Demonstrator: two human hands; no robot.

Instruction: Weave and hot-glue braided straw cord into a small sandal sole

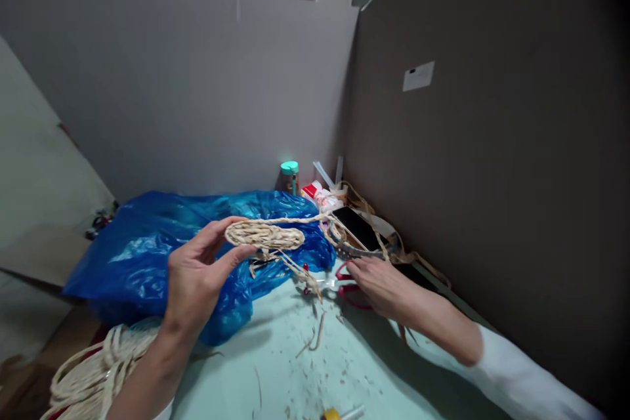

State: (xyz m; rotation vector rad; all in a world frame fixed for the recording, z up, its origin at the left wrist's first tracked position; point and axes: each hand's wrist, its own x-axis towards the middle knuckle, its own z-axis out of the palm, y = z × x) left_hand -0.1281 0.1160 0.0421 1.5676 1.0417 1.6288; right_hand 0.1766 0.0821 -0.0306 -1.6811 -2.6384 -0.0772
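Observation:
My left hand (pixel 199 275) pinches the left end of an oval coil of braided straw cord (pixel 266 235), holding it up in front of a blue plastic bag (pixel 132 243). From the coil a strand runs right toward a phone (pixel 361 228), and loose straw ends hang below it. Red-handled scissors (pixel 347 289) are at the fingers of my right hand (pixel 377 282), which are closed around a handle. The blades point left, near the hanging straw ends.
A jar with a green lid (pixel 290 177) and a red-and-white packet (pixel 319 195) stand by the grey partition (pixel 221 98). More rope (pixel 98 367) lies at lower left. Straw scraps dot the pale green table (pixel 290 354), with a yellow-ended tool (pixel 332 414) at its front.

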